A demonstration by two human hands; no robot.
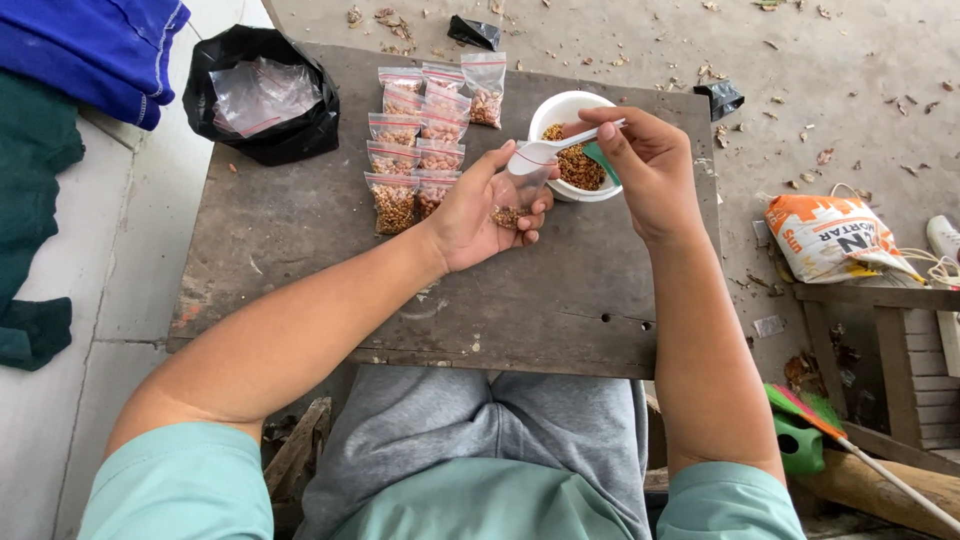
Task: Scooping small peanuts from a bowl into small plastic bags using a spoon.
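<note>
Filled zip bags lie in rows on wooden board. Left hand fingers curl around small clear bag, partly filled. Right hand pinches white plastic spoon at bag mouth, before white bowl of nut mix.

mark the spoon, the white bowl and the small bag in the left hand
white spoon [545,152], head view: on its scoop end.
white bowl [560,103], head view: on the bare far rim.
small clear bag [520,192], head view: on its side, above the nuts inside.
</note>
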